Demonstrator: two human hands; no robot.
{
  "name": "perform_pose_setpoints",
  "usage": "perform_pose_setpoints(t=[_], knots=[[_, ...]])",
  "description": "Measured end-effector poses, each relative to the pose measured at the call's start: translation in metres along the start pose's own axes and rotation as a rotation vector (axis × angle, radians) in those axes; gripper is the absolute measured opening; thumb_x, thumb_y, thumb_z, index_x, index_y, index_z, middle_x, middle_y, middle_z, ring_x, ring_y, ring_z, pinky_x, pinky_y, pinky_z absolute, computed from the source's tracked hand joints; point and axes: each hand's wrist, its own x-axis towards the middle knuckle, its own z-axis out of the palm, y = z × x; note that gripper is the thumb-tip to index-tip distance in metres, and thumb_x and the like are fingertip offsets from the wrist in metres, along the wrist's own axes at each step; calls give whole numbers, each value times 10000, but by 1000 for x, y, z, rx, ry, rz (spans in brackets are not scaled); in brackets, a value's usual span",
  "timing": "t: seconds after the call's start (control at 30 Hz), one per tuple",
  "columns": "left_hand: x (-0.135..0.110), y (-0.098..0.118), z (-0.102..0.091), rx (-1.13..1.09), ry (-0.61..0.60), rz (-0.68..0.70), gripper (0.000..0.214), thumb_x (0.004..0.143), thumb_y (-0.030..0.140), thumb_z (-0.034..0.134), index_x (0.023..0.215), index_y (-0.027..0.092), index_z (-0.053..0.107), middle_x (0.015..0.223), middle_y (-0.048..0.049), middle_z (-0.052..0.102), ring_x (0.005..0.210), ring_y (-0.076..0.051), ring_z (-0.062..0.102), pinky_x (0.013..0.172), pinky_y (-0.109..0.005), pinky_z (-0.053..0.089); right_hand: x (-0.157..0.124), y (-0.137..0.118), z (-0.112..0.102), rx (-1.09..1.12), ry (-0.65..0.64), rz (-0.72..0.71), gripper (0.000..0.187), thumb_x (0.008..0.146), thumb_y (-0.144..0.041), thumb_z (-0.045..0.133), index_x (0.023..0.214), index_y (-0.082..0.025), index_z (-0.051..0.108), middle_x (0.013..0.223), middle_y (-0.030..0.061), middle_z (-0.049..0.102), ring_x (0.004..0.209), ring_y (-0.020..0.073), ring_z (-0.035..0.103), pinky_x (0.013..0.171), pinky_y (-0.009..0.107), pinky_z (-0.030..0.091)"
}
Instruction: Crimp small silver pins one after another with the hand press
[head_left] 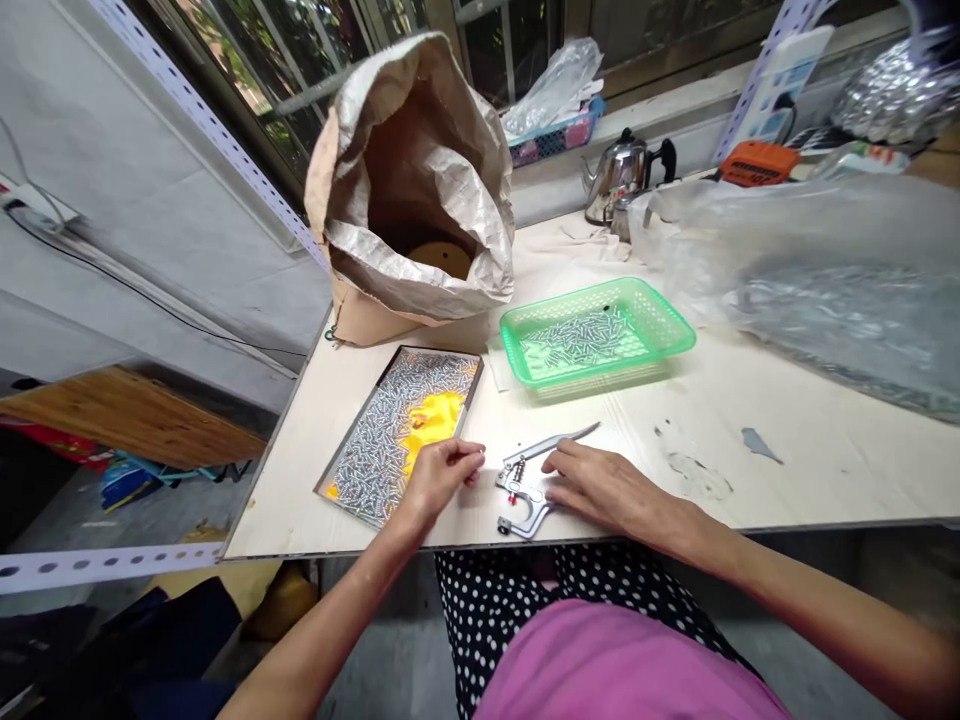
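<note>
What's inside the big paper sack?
Inside the paper sack, only a round tan disc shows at the bottom. The folded-over rim hides everything else in there.

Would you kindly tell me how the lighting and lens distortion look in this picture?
Head view: the wide lens bows the table and wall rail near the edges; soft daylight, brightest beside the green basket; glare on the plastic bag; left hand and right hand sharp.

Bare tabletop right of the right hand — open as far as the plastic bag. Straight ahead, blocked by the green basket; on the left, hemmed in by the metal tray, with the paper sack behind it. Narrow clear strip between tray and basket
</note>
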Motion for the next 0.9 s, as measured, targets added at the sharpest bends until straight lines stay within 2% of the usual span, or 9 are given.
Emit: perform_pose_setpoints(t=[0.1, 0.2, 0.33, 0.53, 0.63, 0.7, 0.77, 0.87, 0.9], knots=[[-16, -14, 21, 376, -50, 220, 81, 834, 188, 643, 821, 162, 719, 768, -35, 691, 729, -164, 637, 687, -265, 489, -31, 7, 9, -37, -42, 26, 68, 925, -242, 576, 962, -186, 567, 962, 48, 582, 807, 173, 586, 677, 287, 446], [-22, -28, 29, 610, -53, 416, 144, 890, 167, 570, 822, 165, 697, 855, -53, 664, 806, -177, 624, 721, -276, 473, -44, 8, 16, -93, -55, 64, 37, 944, -196, 530, 920, -184, 555, 932, 46, 575, 788, 170, 589, 669, 283, 443], [-22, -38, 27, 726, -44, 453, 164, 929, 184, 532, 867, 158, 682, 862, -56, 635, 802, -176, 610, 723, -276, 466, -43, 6, 20, -122, -55, 82, 43, 944, -184, 528, 910, -180, 556, 931, 55, 589, 809, 177, 599, 683, 285, 444], [-27, -45, 26, 741, -5, 364, 181, 932, 200, 518, 860, 159, 680, 865, -64, 649, 810, -183, 621, 737, -284, 464, -44, 5, 20, -144, -29, 68, 77, 948, -178, 516, 892, -178, 570, 908, 55, 596, 769, 171, 581, 657, 283, 412], [-29, -42, 28, 787, -2, 336, 219, 924, 189, 489, 827, 162, 683, 855, -74, 648, 808, -196, 615, 734, -299, 462, -45, 5, 19, -158, -25, 71, 67, 941, -179, 534, 892, -176, 579, 907, 55, 600, 757, 168, 578, 640, 279, 395], [-30, -37, 29, 742, -3, 305, 201, 897, 189, 507, 806, 167, 684, 855, -73, 656, 808, -195, 617, 730, -297, 460, -45, 5, 18, -176, -36, 90, 63, 937, -173, 549, 884, -174, 583, 902, 52, 604, 753, 166, 581, 634, 276, 389], [-30, -30, 31, 603, -17, 171, 149, 859, 224, 562, 793, 165, 682, 801, -57, 663, 736, -175, 615, 681, -279, 457, -44, 5, 19, -190, -39, 105, 62, 934, -168, 557, 880, -174, 588, 895, 47, 607, 746, 162, 580, 627, 273, 381], [-30, -18, 36, 273, -85, -181, 181, 821, 321, 620, 815, 145, 665, 593, 2, 598, 513, -120, 535, 520, -233, 404, -44, 6, 20, -204, -40, 117, 61, 933, -167, 561, 883, -173, 596, 895, 46, 609, 738, 158, 575, 613, 271, 370], [-31, -15, 38, 173, -105, -261, 216, 813, 352, 628, 822, 139, 660, 545, 23, 565, 462, -103, 495, 479, -217, 373, -43, 6, 20, -208, -43, 118, 60, 933, -168, 562, 886, -172, 598, 896, 48, 608, 736, 158, 575, 611, 272, 369]])
